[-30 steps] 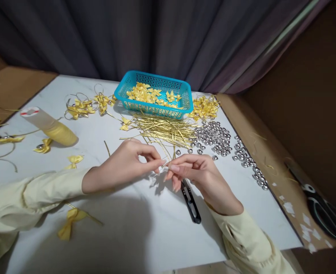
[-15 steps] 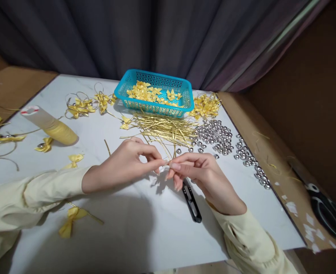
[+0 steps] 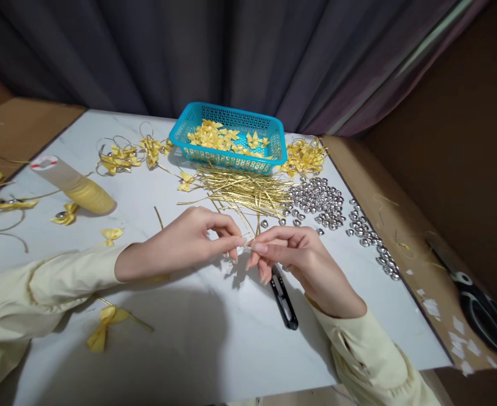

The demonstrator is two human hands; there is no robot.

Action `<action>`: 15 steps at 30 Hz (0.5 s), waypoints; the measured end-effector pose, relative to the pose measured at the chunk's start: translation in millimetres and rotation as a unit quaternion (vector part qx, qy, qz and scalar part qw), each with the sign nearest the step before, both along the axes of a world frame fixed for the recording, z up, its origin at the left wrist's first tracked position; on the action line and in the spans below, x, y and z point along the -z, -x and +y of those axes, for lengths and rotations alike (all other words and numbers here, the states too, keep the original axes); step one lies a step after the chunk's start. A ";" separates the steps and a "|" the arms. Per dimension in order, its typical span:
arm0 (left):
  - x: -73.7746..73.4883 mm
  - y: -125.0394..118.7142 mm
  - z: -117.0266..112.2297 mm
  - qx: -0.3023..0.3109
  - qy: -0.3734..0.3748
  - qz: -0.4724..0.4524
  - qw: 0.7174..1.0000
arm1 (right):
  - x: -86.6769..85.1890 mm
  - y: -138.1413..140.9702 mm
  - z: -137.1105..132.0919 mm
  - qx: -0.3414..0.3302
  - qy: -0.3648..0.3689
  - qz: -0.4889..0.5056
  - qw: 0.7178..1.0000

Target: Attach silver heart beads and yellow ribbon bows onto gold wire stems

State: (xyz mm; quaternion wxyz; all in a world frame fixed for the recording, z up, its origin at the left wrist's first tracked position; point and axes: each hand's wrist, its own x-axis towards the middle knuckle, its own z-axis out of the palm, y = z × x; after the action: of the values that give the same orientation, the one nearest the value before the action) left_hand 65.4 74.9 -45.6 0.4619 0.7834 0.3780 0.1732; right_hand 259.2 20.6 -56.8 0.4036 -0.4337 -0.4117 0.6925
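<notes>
My left hand (image 3: 198, 242) and my right hand (image 3: 299, 256) meet tip to tip above the middle of the table, both pinched. Whatever lies between the fingertips is thin and too small to name; a pale, whitish bit shows under the left fingers. Just beyond them is a pile of gold metallic cords (image 3: 244, 192), a few strands reaching toward my fingers. Below my right hand lies a pair of black thread snips (image 3: 285, 301), its tip partly hidden. A yellow ribbon bow (image 3: 105, 327) with a gold cord rests near my left sleeve.
Behind the cords stands a blue basket (image 3: 227, 158) of yellow bows. Silver beads (image 3: 316, 200) spread to the right. Finished-looking bows with cords (image 3: 303, 158) lie beside the basket. A ribbon roll (image 3: 88, 194) is at left, black-handled scissors (image 3: 480, 316) at far right.
My left hand has shifted very slightly, its wrist and sleeve lower and to the left, showing a bit of yellow beneath the forearm. My right hand is almost unchanged.
</notes>
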 end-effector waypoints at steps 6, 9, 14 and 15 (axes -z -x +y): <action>-0.1 -0.6 -0.4 -0.004 -0.023 0.004 1.000 | -0.1 1.8 0.2 0.004 0.004 0.007 1.000; 1.3 -0.4 -0.7 -0.007 -0.026 -0.005 1.000 | 0.5 2.2 0.5 0.005 0.005 0.009 1.000; 3.6 0.7 -1.6 -0.010 -0.021 -0.023 0.999 | 1.9 2.3 0.6 0.004 0.004 0.015 1.000; 3.8 0.8 -1.7 -0.010 -0.022 -0.024 0.999 | 1.9 2.3 0.6 0.005 0.005 0.017 1.000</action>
State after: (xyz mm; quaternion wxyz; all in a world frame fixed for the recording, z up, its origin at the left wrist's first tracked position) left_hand 64.6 73.2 -49.4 0.4515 0.7852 0.3710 0.2047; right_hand 256.9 21.2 -58.7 0.4114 -0.4262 -0.3995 0.6997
